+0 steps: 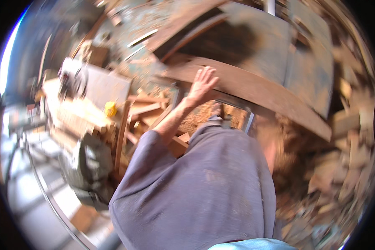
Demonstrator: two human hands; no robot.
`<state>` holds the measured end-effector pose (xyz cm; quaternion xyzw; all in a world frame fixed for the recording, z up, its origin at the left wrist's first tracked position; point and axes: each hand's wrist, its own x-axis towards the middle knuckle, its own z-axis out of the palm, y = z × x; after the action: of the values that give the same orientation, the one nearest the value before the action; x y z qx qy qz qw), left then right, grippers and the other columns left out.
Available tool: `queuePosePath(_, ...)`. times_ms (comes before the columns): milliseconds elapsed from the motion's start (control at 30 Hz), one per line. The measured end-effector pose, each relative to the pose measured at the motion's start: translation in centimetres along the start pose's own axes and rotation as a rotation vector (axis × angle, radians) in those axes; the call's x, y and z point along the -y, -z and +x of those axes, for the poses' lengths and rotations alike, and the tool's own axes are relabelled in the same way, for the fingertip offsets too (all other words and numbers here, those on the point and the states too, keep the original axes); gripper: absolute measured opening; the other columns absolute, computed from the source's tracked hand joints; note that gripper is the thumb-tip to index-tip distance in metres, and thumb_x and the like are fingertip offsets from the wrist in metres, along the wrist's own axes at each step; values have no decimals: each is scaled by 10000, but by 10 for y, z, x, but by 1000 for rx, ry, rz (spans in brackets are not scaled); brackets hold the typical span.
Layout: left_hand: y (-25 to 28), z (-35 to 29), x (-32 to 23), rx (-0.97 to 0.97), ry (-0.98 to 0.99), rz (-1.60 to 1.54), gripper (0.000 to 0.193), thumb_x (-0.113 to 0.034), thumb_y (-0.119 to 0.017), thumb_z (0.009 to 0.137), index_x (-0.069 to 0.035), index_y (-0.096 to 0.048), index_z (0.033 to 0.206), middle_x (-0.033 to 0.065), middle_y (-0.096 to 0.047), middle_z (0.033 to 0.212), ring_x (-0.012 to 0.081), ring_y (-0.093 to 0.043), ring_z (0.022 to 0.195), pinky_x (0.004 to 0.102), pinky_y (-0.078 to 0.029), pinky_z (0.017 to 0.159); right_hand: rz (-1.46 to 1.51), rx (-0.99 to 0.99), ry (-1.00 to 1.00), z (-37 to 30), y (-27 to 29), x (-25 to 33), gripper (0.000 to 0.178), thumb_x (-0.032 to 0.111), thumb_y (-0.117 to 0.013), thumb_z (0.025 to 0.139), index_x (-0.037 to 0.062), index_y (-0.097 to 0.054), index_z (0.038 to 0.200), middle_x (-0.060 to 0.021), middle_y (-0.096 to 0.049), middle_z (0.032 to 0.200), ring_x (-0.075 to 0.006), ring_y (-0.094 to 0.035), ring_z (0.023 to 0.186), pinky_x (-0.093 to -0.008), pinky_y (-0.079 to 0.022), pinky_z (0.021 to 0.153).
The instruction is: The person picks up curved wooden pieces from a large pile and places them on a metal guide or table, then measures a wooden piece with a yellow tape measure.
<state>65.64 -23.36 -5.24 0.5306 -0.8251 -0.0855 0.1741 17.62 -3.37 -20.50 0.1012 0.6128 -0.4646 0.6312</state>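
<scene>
My left hand (pixel 203 85) lies with its fingers stretched out on a long brown wooden plank (pixel 254 85), towards the plank's left end. The plank crosses in front of me over the near edge of a dusty grey-green metal table (pixel 271 33). By the near side of the plank, further right, my right hand (pixel 271 135) is smeared by motion. Its fingers cannot be made out, nor whether it holds anything. Beyond the plank's left part, a second board (pixel 187 27) rests on the table.
Offcuts (pixel 346 162) are heaped along the right. A stack of light boards (pixel 75 112), a yellow object (pixel 110 109) and a dark green bag (pixel 89 171) are at the left. Sawdust (pixel 202 118) covers the ground below the table's edge.
</scene>
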Motion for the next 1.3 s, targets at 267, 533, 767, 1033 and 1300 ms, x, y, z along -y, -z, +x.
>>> queuePosePath(267,126,-167,158,-589,699,528,426,-286,-822,801,-67,-685,1140,197,-613,1312,395,-503,1308,523,-371,1129,-277,-75,1,-16,-3,31,297,336,-647,1009,68,-622,1134,-84,-689,975,-207,-668,855,-373,-578,785)
queuePosePath(533,172,-368,328,250,1314,170,597,-357,-812,780,-41,-656,1261,229,-649,1297,429,-555,1262,515,-428,1091,-520,-88,137,-56,-39,48,265,272,-691,985,72,-644,1152,-79,-705,960,-177,-689,817,-335,-582,702)
queuePosePath(767,181,-352,332,333,1400,85,811,-482,-826,686,-4,-624,1308,266,-681,1232,443,-636,1140,494,-496,1015,-624,-98,143,-84,-69,43,284,188,-633,1010,35,-619,1250,-63,-708,973,-133,-672,803,-271,-562,684)
queuePosePath(1033,116,-228,202,15,1416,-430,568,-458,-794,856,-33,-648,1202,114,-669,1015,207,-648,804,320,-551,662,-857,396,196,-166,-201,59,346,232,-690,979,3,-641,1235,-82,-703,1044,-147,-664,878,-285,-566,762)
queuePosePath(1300,10,9,-150,183,811,-1400,308,-137,-691,915,18,-621,1172,98,-680,1052,162,-673,863,306,-575,693,-1456,756,1436,-192,-292,83,761,257,-880,715,38,-533,1356,-186,-540,1343,-374,-521,1265,-470,-491,1065)
